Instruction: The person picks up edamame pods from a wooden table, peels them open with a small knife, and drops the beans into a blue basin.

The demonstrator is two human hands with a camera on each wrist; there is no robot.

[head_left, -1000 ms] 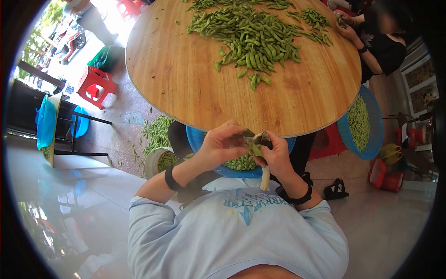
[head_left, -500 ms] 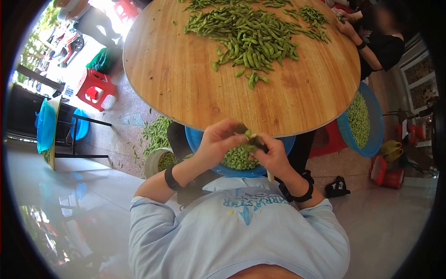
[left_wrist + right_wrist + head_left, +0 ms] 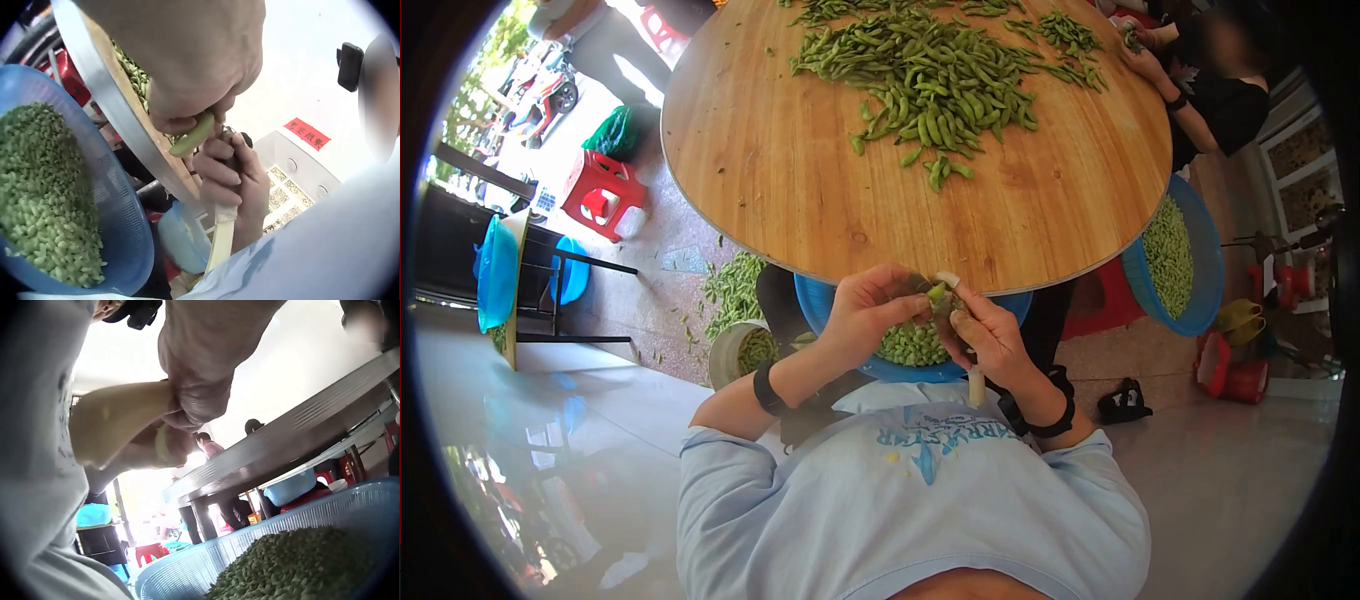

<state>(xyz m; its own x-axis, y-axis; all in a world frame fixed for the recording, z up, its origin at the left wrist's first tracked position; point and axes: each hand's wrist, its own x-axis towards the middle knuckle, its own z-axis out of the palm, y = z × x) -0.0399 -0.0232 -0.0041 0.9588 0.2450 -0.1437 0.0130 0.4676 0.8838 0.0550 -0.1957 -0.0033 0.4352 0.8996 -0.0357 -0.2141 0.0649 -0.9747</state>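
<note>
My left hand (image 3: 870,308) pinches a green soybean pod (image 3: 192,137) between thumb and fingers, over the front edge of the round table. Close against it, my right hand (image 3: 996,342) has its fingers curled round a tool with a cream-coloured handle (image 3: 977,388), which sticks out toward my shirt. The tool's other end is hidden by the fingers. Dark coverings or stains show on some fingertips. Beneath both hands is a blue basket (image 3: 808,300) holding shelled green beans (image 3: 912,345).
A heap of pods (image 3: 930,85) lies on the wooden table (image 3: 800,200). Another blue basket (image 3: 1215,285) of beans stands at right, near a seated person (image 3: 1220,90). Pods (image 3: 735,290) and a pale bucket (image 3: 728,355) are on the floor at left, beyond them a red stool (image 3: 605,195).
The left hand has stayed near the same spot with a pod at its fingertips. The right hand's fingers and thumb have shifted, and the cream handle has swung slightly.
</note>
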